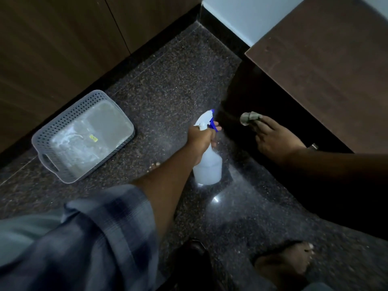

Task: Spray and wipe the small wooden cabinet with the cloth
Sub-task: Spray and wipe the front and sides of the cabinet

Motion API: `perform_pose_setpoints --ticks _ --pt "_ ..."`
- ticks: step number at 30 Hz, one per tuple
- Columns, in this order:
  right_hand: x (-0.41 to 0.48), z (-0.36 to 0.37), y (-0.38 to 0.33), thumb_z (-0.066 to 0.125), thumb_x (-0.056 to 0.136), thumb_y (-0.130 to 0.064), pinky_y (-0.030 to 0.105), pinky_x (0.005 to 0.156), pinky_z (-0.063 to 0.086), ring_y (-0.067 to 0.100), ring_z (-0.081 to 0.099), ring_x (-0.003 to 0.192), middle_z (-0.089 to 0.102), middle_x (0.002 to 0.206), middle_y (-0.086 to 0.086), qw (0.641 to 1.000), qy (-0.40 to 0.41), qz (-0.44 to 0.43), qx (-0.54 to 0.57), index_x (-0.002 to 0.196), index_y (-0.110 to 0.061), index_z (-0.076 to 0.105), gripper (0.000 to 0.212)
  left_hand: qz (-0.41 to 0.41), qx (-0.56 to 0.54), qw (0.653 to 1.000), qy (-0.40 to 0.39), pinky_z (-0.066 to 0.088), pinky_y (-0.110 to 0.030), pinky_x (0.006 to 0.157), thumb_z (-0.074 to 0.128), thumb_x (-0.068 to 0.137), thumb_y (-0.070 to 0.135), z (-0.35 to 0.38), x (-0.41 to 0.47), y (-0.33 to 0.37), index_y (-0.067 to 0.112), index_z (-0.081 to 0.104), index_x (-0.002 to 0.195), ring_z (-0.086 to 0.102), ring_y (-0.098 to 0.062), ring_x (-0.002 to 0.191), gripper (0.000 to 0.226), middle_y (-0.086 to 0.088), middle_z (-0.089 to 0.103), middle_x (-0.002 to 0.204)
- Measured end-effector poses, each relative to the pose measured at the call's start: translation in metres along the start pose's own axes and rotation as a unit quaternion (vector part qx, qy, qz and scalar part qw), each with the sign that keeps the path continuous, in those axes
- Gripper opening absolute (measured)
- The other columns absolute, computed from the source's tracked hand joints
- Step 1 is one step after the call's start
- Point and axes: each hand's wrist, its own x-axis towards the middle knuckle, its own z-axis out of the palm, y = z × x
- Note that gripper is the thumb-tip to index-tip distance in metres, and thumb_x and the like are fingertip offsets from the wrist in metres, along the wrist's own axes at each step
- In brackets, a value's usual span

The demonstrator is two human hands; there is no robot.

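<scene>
While the left hand point(201, 137) is gripping a spray bottle point(207, 164) by its neck, with one finger curling on the blue trigger point(214, 124), the nozzle point(211, 114) is pointing up and to the right at the cabinet point(325, 66). The cabinet is standing at the right of the view against a pale wall point(241, 17). Its brown wooden top is catching the light, and its near side is sitting in deep shadow, almost black. The bottle is translucent white and upright; whether it is hanging just above the floor point(168, 80) or resting on it is not clear.

The right hand point(277, 139) is holding a small bunched grey cloth point(251, 118) under its fingertips, on or just off the shadowed side. This hand is sitting nearer the cabinet than the left. The cloth is lying just right of the nozzle, so the spray is likely heading for the panel beside the cloth, and wiping is probably starting from that spot. A faint haze is showing by the nozzle.

To the left, well apart, a grey perforated basket point(50, 133) is sitting on the floor.
</scene>
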Motion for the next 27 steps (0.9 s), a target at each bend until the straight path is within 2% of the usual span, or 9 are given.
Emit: perform_pose_setpoints --ticks 4,8,11,14,17,18,22,25,27 --pt "0.000 -0.010 0.021 0.026 0.106 -0.031 0.056 0.122 -0.009 0.038 0.009 0.153 0.018 0.164 0.021 0.998 0.051 0.038 -0.027 0.153 -0.003 0.036 0.055 -0.023 0.047 0.998 -0.018 0.044 -0.024 0.043 0.044 0.075 -0.015 -0.002 -0.001 -0.008 0.001 0.072 0.104 0.059 -0.014 0.052 0.043 -0.018 0.075 0.094" --pt "0.058 -0.040 0.033 0.024 0.105 -0.032 0.052 0.125 0.005 0.032 0.016 0.153 0.022 0.165 0.014 0.978 0.139 0.138 0.068 0.149 -0.008 0.044 0.054 -0.029 0.045 0.998 -0.040 0.045 -0.022 0.044 0.042 0.078 -0.016 0.008 0.001 -0.012 -0.001 0.065 0.130 0.061 -0.003 0.046 0.059 -0.019 0.074 0.116" --pt "0.083 -0.033 0.006 0.024 0.105 -0.027 0.052 0.124 -0.004 0.033 0.011 0.154 0.018 0.165 0.016 0.985 0.090 0.128 0.076 0.152 -0.008 0.038 0.053 -0.015 0.026 0.999 -0.044 0.046 -0.020 0.045 0.041 0.078 -0.017 0.007 0.002 -0.012 -0.001 0.062 0.136 0.070 0.000 0.063 0.063 -0.017 0.073 0.122" --pt "0.058 -0.016 0.003 0.032 0.104 -0.029 0.050 0.125 -0.004 0.033 0.015 0.153 0.027 0.162 0.017 0.994 0.056 0.079 0.053 0.149 -0.003 0.044 0.053 0.000 -0.014 0.999 -0.033 0.045 -0.023 0.046 0.040 0.078 -0.020 0.001 0.010 -0.010 0.006 0.064 0.125 0.076 -0.016 0.097 0.059 -0.014 0.071 0.117" --pt "0.054 -0.020 0.034 0.030 0.106 -0.027 0.049 0.125 0.007 0.033 0.025 0.149 0.034 0.159 0.019 0.964 0.197 0.169 0.066 0.138 0.004 0.053 0.050 0.006 -0.011 0.999 -0.029 0.043 -0.023 0.044 0.039 0.078 -0.019 -0.001 0.020 -0.010 -0.001 0.061 0.135 0.071 -0.008 0.064 0.063 -0.019 0.071 0.123" --pt "0.065 -0.024 0.040 0.025 0.106 -0.025 0.049 0.125 0.008 0.033 0.025 0.148 0.035 0.159 0.020 0.959 0.200 0.193 0.054 0.136 0.004 0.054 0.051 0.001 -0.002 1.000 -0.031 0.044 -0.022 0.044 0.040 0.079 -0.018 0.000 0.024 -0.013 -0.002 0.060 0.137 0.067 -0.006 0.055 0.064 -0.020 0.072 0.123" --pt "0.130 -0.027 0.015 0.037 0.103 -0.026 0.055 0.122 0.004 0.033 0.021 0.152 0.035 0.160 0.013 0.987 0.102 0.126 0.021 0.147 -0.009 0.047 0.048 -0.009 0.021 0.999 -0.026 0.047 -0.021 0.046 0.043 0.081 -0.015 0.000 0.036 -0.025 -0.001 0.065 0.133 0.073 -0.012 0.078 0.058 -0.016 0.075 0.118" --pt "0.148 0.009 -0.032 0.028 0.107 -0.031 0.053 0.124 -0.005 0.032 0.002 0.155 0.014 0.167 0.011 0.999 -0.019 0.019 0.043 0.158 -0.008 0.025 0.057 -0.016 -0.014 1.000 -0.016 0.046 -0.020 0.043 0.042 0.082 -0.016 -0.003 0.043 -0.025 -0.003 0.065 0.131 0.066 -0.004 0.056 0.056 -0.019 0.075 0.117" --pt "0.128 0.015 -0.037 0.027 0.106 -0.031 0.051 0.122 -0.012 0.033 -0.001 0.155 0.010 0.167 0.013 0.999 -0.026 0.007 0.032 0.158 -0.006 0.024 0.058 -0.018 -0.019 1.000 -0.012 0.046 -0.020 0.044 0.042 0.081 -0.017 -0.004 0.047 -0.025 -0.002 0.065 0.131 0.060 -0.004 0.045 0.057 -0.018 0.076 0.114"
